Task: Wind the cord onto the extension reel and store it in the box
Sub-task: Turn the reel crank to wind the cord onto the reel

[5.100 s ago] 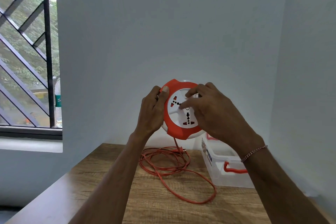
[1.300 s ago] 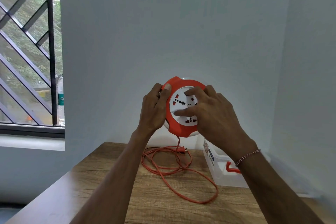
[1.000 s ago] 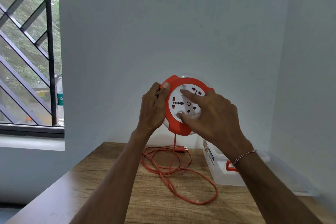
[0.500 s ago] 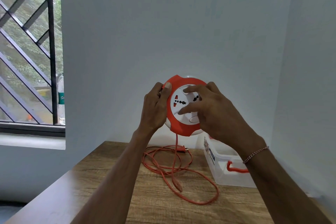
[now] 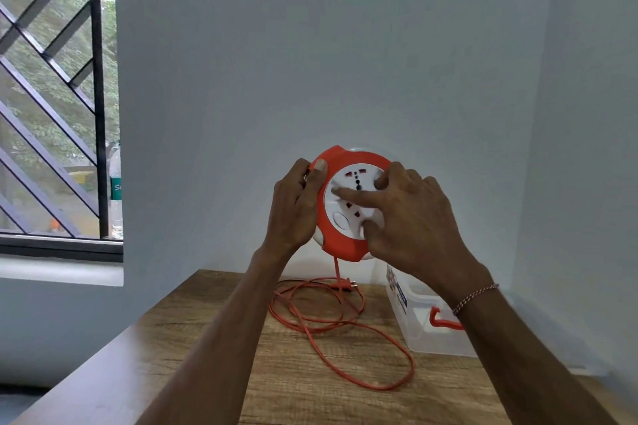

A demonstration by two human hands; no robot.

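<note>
Our left hand (image 5: 293, 207) clamps the rigid, light-looking reel (image 5: 348, 203) by its rim; right hand (image 5: 411, 217), fingers spread, presses the hub. Limp cord (image 5: 345, 331) may snag.

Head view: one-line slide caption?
Left hand grips reel, right hand on its face; loose cord on table.

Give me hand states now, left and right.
Left hand: closed grip on the extension reel, at its orange rim.
Right hand: open, fingers spread, fingertips pressing the reel's white socket face.
</note>
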